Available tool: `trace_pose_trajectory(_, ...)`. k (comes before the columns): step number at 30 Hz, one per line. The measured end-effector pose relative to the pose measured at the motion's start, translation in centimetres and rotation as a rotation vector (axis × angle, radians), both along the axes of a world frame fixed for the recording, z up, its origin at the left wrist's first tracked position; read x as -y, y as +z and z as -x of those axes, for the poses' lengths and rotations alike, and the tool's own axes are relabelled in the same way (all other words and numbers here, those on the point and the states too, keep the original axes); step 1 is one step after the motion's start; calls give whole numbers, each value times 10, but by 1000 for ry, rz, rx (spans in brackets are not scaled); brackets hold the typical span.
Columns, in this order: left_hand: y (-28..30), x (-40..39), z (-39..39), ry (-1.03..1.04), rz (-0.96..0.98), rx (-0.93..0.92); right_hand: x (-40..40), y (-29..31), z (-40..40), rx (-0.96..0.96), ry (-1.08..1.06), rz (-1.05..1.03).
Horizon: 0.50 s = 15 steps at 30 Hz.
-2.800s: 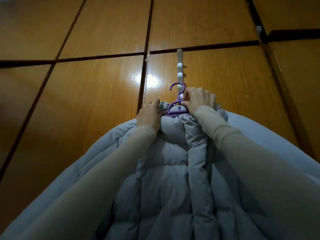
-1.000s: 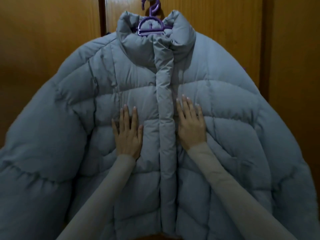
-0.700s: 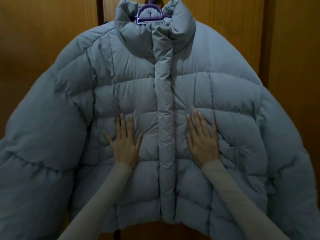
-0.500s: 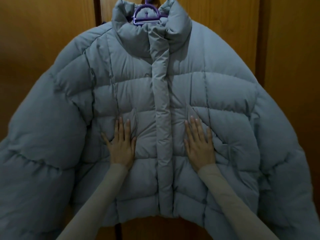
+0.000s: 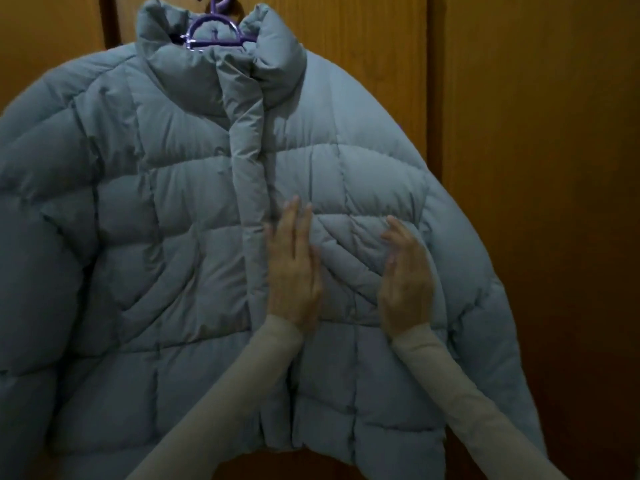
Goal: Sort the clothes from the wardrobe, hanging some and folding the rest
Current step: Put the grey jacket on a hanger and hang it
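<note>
Jacket [image 5: 194, 216] is up: grey-blue puffer on a purple hanger [image 5: 213, 31], hanging flat against the wooden wardrobe door [image 5: 519, 168], front closed, collar standing. I'd call the hang step for this item done.

Both my hands are on the right half of the chest, right of the centre placket. Left hand [image 5: 294, 271] lies flat on the quilting just beside the placket, fingers straight and together, touching the fabric. Right hand [image 5: 407, 282] is further right, turned more edge-on, fingers loosely bent and slightly apart, gripping nothing; can't tell whether the palm is actually touching the fabric.

My read: this is smoothing or patting down the padding, a finishing touch, not a grasp.

Sleeves hang puffed out to both sides; hem sits level enough along the near edge.

Left to do, judging by the task: the other clothes, some to hang and some to fold. None of them are in view, so I can't say how many remain.
</note>
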<state>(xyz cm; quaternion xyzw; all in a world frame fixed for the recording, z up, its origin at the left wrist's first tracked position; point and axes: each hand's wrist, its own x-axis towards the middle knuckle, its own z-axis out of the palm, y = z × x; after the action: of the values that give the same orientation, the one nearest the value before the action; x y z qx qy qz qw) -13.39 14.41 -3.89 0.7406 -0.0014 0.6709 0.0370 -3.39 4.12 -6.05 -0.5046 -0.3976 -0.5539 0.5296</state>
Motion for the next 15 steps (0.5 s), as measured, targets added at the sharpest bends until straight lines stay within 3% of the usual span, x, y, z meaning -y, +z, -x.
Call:
trace_pose_trajectory(4,-21,33,-38,-118,-79,-214,39,-9,-36,-257,-31,-84)
trace_pose_trajectory(8,-42,37,-70,181,-102,-291,78,-35,-78,-566,-24,254)
trace_pose_trajectory(12,-48,29,-88,276,-132,-279,93,-52,-84,-557,4,563)
trace_pose_trajectory(15,-51,27,-92,297,-133,-274,92,-52,-82,-618,-44,578)
